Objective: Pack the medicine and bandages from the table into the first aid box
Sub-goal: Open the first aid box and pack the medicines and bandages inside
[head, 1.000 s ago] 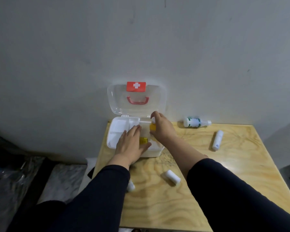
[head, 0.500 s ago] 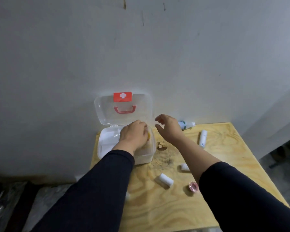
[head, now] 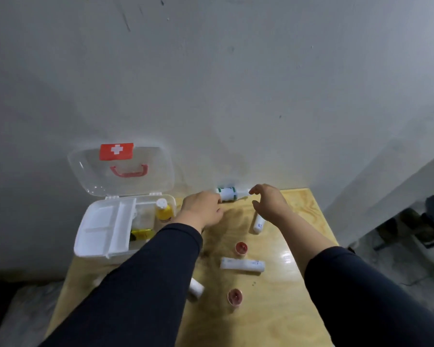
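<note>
Glossy plywood table (head: 281,321) with visible grain; clear plastic lid (head: 120,181) over a white plastic tray (head: 103,229); smooth white plastic bottle (head: 227,194) between the fingertips; matt painted wall (head: 236,83).

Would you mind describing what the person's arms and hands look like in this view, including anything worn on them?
Both arms are covered by long, dark navy sleeves of plain, smooth fabric with no visible markings. The left sleeve reaches the wrist; the right sleeve is pushed up, baring the forearm. The left hand and right hand are bare: no gloves, rings, watch or bracelets are visible.
</note>
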The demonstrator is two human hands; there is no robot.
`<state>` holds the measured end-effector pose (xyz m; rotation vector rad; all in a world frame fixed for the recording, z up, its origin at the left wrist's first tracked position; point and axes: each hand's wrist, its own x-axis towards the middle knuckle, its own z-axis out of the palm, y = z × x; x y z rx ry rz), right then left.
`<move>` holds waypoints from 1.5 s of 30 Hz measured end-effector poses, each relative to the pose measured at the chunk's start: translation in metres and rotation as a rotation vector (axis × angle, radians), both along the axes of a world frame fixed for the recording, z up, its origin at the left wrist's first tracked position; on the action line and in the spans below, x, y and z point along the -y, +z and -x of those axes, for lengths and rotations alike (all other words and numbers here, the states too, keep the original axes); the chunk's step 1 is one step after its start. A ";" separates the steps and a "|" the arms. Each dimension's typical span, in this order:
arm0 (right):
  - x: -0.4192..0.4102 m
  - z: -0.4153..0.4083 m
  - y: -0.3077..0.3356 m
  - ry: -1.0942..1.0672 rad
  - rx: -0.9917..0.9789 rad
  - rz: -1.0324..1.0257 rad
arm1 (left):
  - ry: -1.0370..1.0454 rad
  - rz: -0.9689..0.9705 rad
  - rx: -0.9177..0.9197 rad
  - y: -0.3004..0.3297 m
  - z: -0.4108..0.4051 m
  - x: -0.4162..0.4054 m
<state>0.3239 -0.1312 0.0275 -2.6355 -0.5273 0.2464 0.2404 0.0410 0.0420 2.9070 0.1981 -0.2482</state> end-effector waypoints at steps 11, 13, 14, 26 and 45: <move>-0.012 -0.063 -0.052 0.262 -0.022 0.080 | 0.255 0.053 -0.141 -0.045 -0.008 0.012; -0.012 -0.062 -0.061 0.254 -0.013 0.043 | 0.281 0.039 -0.140 -0.049 -0.005 0.013; -0.011 -0.062 -0.064 0.242 -0.014 0.024 | 0.290 0.031 -0.137 -0.051 -0.004 0.014; -0.011 -0.048 -0.028 0.232 -0.017 -0.299 | 0.335 0.022 -0.064 -0.022 0.001 0.026; -0.109 0.100 0.076 0.136 0.144 -0.626 | 0.305 0.065 0.088 0.034 0.124 -0.058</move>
